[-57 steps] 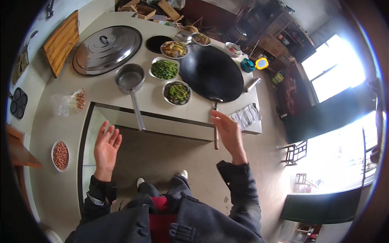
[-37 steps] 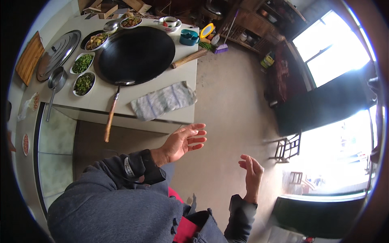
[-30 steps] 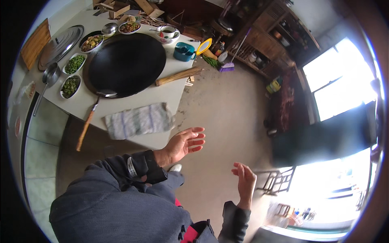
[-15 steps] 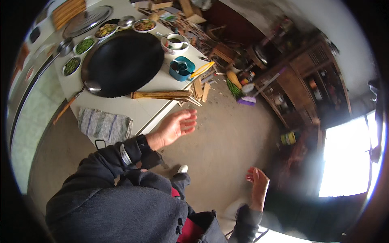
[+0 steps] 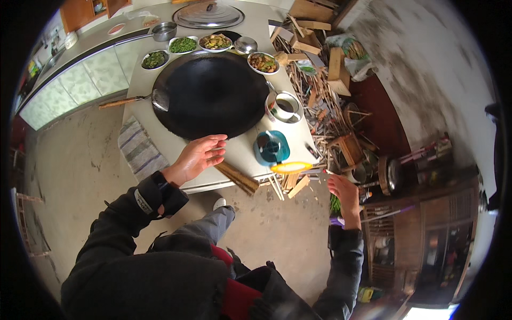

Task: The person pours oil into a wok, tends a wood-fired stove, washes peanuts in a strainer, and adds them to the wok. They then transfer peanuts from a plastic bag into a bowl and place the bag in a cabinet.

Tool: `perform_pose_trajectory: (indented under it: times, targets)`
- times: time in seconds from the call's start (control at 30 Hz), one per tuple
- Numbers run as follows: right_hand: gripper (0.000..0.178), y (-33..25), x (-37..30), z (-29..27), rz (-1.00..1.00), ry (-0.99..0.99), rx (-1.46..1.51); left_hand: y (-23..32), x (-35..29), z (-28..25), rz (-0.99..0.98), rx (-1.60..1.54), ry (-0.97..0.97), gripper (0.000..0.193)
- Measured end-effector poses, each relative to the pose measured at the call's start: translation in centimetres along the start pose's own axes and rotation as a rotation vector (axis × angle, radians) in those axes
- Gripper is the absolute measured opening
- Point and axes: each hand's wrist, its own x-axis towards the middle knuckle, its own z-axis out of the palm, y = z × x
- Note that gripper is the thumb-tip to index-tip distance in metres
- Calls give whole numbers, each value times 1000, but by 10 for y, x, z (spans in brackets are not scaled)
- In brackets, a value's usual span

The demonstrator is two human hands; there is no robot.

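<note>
My left hand [image 5: 196,159] is open, fingers stretched out, in front of the wok's near rim. Nothing is in it. Under and beside it, a bamboo wok brush [image 5: 238,178] lies at the stove's front edge, its handle end partly hidden. The large black wok [image 5: 213,98] is set into the white stove top [image 5: 144,114] with nothing in it. My right hand [image 5: 345,194] is raised off the stove's right side, fingers loosely extended, apparently holding nothing. Nearest to it on the stove is a teal container [image 5: 271,148] beside a yellow handle-like loop [image 5: 291,167].
Filled bowls, including green vegetables [image 5: 183,45], line the wok's far rim. A spatula [image 5: 160,99] rests on its left rim, near a striped cloth [image 5: 141,148]. A cup [image 5: 285,106] stands in a bowl at right. Firewood [image 5: 314,96] and a wooden cabinet [image 5: 421,229] lie beyond.
My view has turned right and come closer to the stove. My left hand has shifted toward the wok's near rim; my right hand has risen toward the stove's right side.
</note>
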Motion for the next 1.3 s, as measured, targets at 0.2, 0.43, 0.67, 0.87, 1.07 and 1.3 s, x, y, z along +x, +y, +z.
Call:
perform_pose_trajectory:
  times: [0.2,0.43,0.67,0.87,1.07,1.3]
  targets:
    - [29,25,189,31,58,-226,-257,9,96,-1,-41,-26,81,38]
    - [44,76,338,69,11,-243,-410,-4,168,7,-77,-57,214,42]
    - [41,97,372,78,97,-278,-27,-26,191,13,-54,-98,318,48]
    - [39,83,362,75,72,-337,-100,-44,200,23,13,-151,349,50]
    - [34,70,367,92,-151,-383,-428,-51,197,25,56,-169,402,50]
    - [38,57,386,99,295,-556,-99,-48,187,25,68,-180,456,46]
